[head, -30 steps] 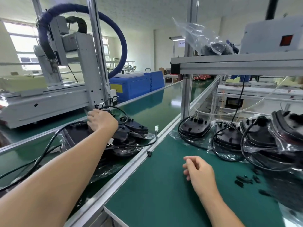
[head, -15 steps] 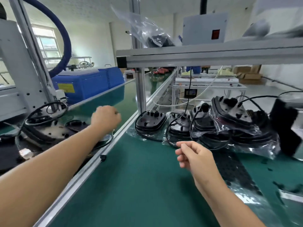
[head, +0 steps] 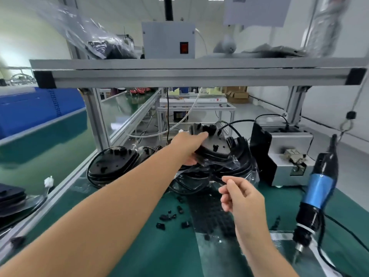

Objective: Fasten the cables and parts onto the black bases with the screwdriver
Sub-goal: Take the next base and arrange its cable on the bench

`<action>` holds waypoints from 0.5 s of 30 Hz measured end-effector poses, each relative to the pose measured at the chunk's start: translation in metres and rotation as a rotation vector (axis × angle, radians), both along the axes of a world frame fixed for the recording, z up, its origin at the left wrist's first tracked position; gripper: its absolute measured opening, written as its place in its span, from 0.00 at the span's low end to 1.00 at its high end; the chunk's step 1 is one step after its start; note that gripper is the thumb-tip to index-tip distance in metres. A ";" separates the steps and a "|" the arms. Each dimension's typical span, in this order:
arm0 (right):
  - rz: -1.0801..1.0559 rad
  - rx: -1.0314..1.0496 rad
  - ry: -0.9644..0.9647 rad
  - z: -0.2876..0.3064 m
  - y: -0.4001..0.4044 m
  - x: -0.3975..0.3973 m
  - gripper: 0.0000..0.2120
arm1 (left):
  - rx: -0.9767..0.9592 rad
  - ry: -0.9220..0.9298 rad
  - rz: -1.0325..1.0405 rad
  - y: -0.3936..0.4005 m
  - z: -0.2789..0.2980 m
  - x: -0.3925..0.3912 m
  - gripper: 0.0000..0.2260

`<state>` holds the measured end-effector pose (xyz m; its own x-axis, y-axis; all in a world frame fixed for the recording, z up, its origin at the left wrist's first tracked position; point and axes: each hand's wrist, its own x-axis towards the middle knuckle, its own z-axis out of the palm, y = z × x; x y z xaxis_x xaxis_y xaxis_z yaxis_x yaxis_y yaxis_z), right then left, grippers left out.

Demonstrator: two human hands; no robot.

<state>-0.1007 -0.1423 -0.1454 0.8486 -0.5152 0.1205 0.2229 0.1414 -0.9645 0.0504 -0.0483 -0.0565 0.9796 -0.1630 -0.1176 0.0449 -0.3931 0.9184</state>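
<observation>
My left hand (head: 189, 145) reaches to the back of the green bench and grips the top black base (head: 214, 142) of a pile of bases wrapped in clear plastic. Its black cable (head: 233, 126) arcs up behind it. My right hand (head: 239, 194) hovers nearer to me, fingers loosely curled, holding nothing. Another black base (head: 112, 164) with a cable looped round it lies at the left of the pile. A blue and black electric screwdriver (head: 317, 198) hangs tip down at the right. Small black parts (head: 169, 217) lie scattered on the mat.
A grey screw feeder box (head: 289, 156) stands at the back right. An aluminium shelf beam (head: 199, 75) crosses overhead, carrying a grey control box (head: 168, 40) and plastic bags. A black dotted mat (head: 211, 216) lies in front. The conveyor rail (head: 60, 188) and more bases (head: 12, 198) are at the left.
My view has swung right from the conveyor to the bench. My left hand left the bases on the conveyor and now grips a base on the bench pile. My right hand lifted a little.
</observation>
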 end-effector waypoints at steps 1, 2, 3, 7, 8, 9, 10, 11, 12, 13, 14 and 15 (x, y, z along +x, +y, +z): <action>-0.002 0.021 0.003 0.000 -0.002 0.000 0.10 | -0.015 0.012 0.021 -0.006 0.000 0.004 0.19; -0.003 0.049 0.009 -0.001 -0.004 0.001 0.10 | -0.010 0.010 0.039 -0.009 0.000 0.006 0.17; -0.004 0.070 0.016 -0.002 -0.005 0.002 0.09 | -0.003 0.010 0.051 -0.010 -0.001 0.008 0.16; 0.000 0.079 0.030 -0.004 -0.007 0.004 0.10 | -0.099 0.166 0.099 -0.010 0.003 0.007 0.14; 0.003 0.074 0.031 -0.004 -0.007 0.003 0.10 | -0.154 0.207 0.106 -0.008 0.005 0.004 0.14; 0.005 0.071 0.031 -0.003 -0.007 0.003 0.10 | -0.214 0.227 0.107 -0.005 0.006 0.001 0.14; 0.004 0.072 0.028 -0.003 -0.009 0.002 0.10 | -0.275 0.229 0.101 -0.001 0.008 -0.004 0.14; 0.004 0.084 0.024 -0.001 -0.010 0.002 0.09 | -0.335 0.216 0.085 0.005 0.009 -0.010 0.14; 0.009 0.106 0.019 0.001 -0.011 0.001 0.09 | -0.389 0.190 0.061 0.012 0.009 -0.018 0.14; 0.030 0.138 0.012 0.004 -0.012 -0.001 0.08 | -0.437 0.155 0.032 0.021 0.008 -0.028 0.14; 0.075 0.173 0.001 0.008 -0.012 -0.002 0.10 | -0.474 0.114 0.005 0.029 0.005 -0.039 0.15; 0.151 0.195 -0.005 0.012 -0.012 -0.004 0.16 | -0.502 0.072 -0.007 0.038 0.000 -0.051 0.16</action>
<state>-0.1050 -0.1544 -0.1331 0.9173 -0.3966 0.0360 0.1901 0.3566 -0.9147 -0.0011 -0.0100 -0.0561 0.9705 -0.2232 -0.0907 0.1144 0.0954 0.9888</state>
